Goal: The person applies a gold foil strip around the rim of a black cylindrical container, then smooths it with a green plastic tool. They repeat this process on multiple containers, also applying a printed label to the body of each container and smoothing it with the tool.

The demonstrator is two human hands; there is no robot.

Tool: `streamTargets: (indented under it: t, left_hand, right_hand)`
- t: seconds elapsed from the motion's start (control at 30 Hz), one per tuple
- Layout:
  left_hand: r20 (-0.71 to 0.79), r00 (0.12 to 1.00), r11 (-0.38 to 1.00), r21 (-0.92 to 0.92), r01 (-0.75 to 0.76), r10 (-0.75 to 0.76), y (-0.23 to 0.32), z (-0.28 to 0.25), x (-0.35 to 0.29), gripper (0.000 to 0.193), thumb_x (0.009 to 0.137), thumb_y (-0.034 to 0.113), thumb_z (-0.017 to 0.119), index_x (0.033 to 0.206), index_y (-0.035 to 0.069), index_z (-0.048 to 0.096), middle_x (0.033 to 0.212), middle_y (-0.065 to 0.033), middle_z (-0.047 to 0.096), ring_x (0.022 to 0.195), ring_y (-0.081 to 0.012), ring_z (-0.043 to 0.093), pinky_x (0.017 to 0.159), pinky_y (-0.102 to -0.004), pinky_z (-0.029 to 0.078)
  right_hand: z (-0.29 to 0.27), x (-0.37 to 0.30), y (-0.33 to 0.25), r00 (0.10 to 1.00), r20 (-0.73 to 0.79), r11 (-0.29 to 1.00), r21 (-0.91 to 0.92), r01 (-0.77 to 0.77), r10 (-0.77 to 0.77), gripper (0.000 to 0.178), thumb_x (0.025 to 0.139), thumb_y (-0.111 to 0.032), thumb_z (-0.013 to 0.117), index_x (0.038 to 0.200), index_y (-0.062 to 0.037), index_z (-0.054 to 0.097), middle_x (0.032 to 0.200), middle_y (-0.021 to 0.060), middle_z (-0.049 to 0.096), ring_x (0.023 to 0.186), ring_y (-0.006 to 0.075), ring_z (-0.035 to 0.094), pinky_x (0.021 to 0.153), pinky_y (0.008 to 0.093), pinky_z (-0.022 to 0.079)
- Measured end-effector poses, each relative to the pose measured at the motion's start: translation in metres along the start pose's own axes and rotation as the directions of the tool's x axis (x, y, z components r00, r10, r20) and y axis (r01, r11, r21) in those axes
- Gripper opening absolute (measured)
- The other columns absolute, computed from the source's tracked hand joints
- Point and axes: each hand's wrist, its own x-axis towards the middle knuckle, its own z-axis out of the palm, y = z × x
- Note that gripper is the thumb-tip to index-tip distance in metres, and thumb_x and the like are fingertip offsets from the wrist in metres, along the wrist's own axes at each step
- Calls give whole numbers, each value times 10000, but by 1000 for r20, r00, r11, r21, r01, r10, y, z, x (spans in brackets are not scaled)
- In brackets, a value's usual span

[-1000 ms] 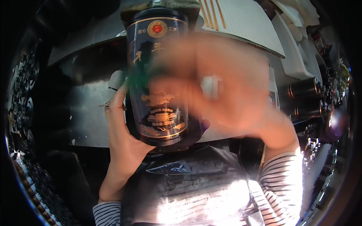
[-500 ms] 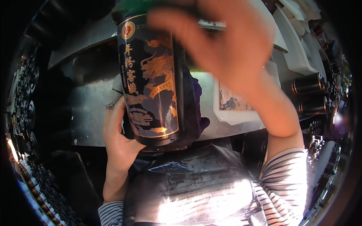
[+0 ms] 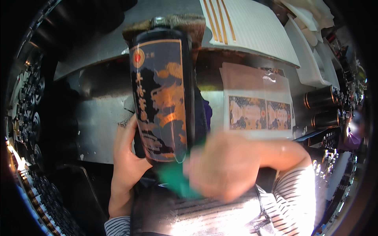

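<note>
Green tool (image 3: 177, 180) (blurred); lower than before

Harshly bright at lower right, burnt to white on the black apron (image 3: 220, 216) and striped right sleeve (image 3: 297, 196); dim at left. Motion-smeared at the right hand (image 3: 226, 165) and green tool (image 3: 176, 177), slightly soft on the canister label (image 3: 163, 104). Bowed and dark toward the edges.

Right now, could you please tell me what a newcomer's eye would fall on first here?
Probably the dark bottle with its gold pattern, in the middle, the left hand at its lower left. Then the bright green thing at the blurred right hand, by the bottle's lower end; its exact shape is unclear.
</note>
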Motion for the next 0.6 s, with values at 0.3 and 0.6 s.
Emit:
streamTargets:
  t: [0.3,0.6]
  left_hand:
    - [121,992,996,79,-32,22,5,-5,8,740,669,203,808,1297,-25,490,1360,-215,465,1287,-372,410,1112,-466,199]
    - [11,990,989,-57,-139,140,22,-3,-4,879,642,71,824,1391,-47,380,1324,-215,488,1217,-316,488,1003,-365,391]
  right_hand:
    - [-8,28,56,982,-177,952,-284,-111,61,160,787,-50,681,936,-18,630,816,4,645,664,125,557,600,256,478]
    - [-16,52,74,914,-376,925,-270,-268,155,198,807,-81,638,995,-17,635,857,44,646,720,137,579,619,250,479]
